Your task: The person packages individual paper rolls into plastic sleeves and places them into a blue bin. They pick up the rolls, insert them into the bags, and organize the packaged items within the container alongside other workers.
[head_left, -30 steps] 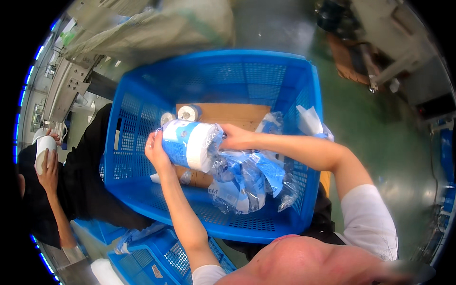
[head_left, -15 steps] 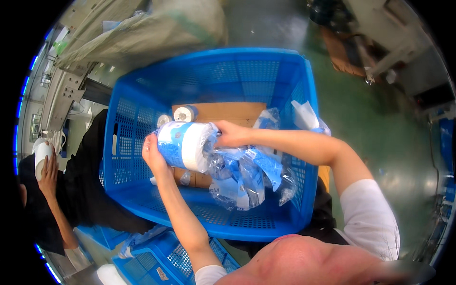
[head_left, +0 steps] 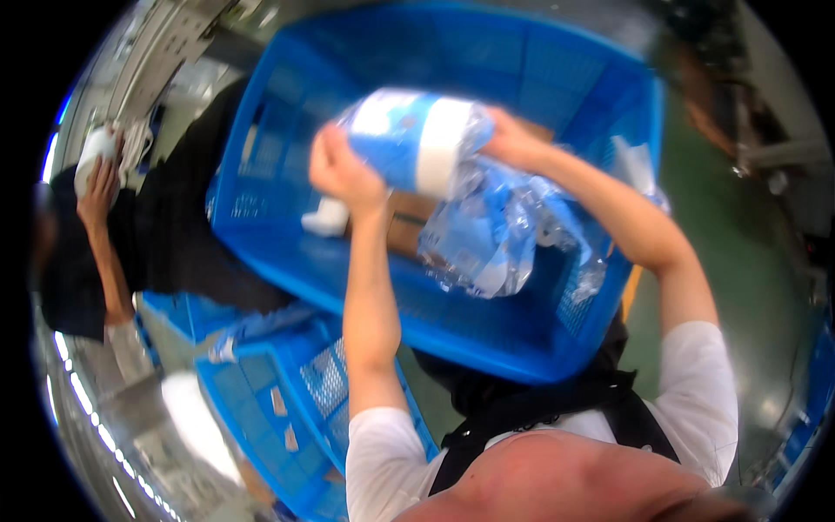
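A large roll (head_left: 444, 148) in a blue-and-white clear plastic wrapper is held over the blue basket, lying on its side. My left hand (head_left: 344, 170) is closed on its left end, with the fingers curled. My right hand (head_left: 513, 139) is at the right end, fingers closed against the gathered film; its fingertips are partly hidden. Below the roll's right end, crumpled blue-and-clear plastic wrappers (head_left: 487, 230) lie in the basket. Next to my left wrist is a small white piece (head_left: 326, 217), blurred. Cardboard (head_left: 404, 230) shows on the basket floor.
The deep blue basket (head_left: 470, 326) stands before me, its walls perforated. More blue baskets (head_left: 248, 391) are at the lower left. To the left sits another person in dark clothes, whose hand (head_left: 97, 178) holds a white roll (head_left: 91, 152). Green floor (head_left: 722, 287) lies to the right.
The whole view has shifted and turned, so the basket appears higher and tilted. Both hands still hold the roll. The small rolls seen behind it before are now hidden.
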Motion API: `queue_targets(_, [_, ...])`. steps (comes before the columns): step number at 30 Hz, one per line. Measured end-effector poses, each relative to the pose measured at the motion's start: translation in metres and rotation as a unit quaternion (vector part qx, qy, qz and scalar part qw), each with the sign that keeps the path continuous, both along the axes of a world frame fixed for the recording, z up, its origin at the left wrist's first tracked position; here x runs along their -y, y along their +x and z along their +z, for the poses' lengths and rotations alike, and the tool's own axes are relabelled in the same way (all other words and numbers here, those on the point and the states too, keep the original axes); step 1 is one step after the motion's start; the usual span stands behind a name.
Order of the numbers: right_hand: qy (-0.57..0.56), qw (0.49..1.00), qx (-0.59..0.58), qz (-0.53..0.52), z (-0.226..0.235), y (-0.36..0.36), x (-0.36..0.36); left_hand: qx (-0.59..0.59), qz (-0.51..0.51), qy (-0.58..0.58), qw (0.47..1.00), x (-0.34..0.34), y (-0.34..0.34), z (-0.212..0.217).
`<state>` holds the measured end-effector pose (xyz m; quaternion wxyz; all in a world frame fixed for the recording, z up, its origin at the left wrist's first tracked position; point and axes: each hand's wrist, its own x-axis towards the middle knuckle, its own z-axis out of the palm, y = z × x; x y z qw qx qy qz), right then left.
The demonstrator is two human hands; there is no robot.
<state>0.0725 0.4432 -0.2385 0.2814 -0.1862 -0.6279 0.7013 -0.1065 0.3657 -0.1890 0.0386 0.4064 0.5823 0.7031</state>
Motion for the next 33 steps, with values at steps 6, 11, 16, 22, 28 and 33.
queue_targets(6, [0.077,0.995,0.037,-0.06,0.011,-0.01,0.014,0.024,-0.021,0.073,0.997,0.006,0.0,0.003])
queue_targets(11, [0.37,0.916,0.068,-0.142,0.02,0.002,-0.001,0.216,-0.151,0.047,0.964,-0.004,-0.007,-0.004])
queue_targets(16, [0.506,0.832,0.103,-0.203,0.014,0.009,-0.011,0.291,-0.273,-0.049,0.916,-0.004,-0.028,-0.007])
queue_targets(22, [0.568,0.788,0.151,-0.184,0.01,0.011,-0.014,0.259,-0.325,-0.172,0.893,0.012,-0.019,0.021])
queue_targets(28, [0.61,0.756,0.057,-0.232,0.012,0.005,-0.007,0.171,-0.245,-0.232,0.926,0.009,-0.021,0.013])
queue_targets(33, [0.388,0.907,0.054,-0.154,-0.004,-0.002,0.002,0.149,-0.153,-0.134,0.968,0.007,-0.002,0.01])
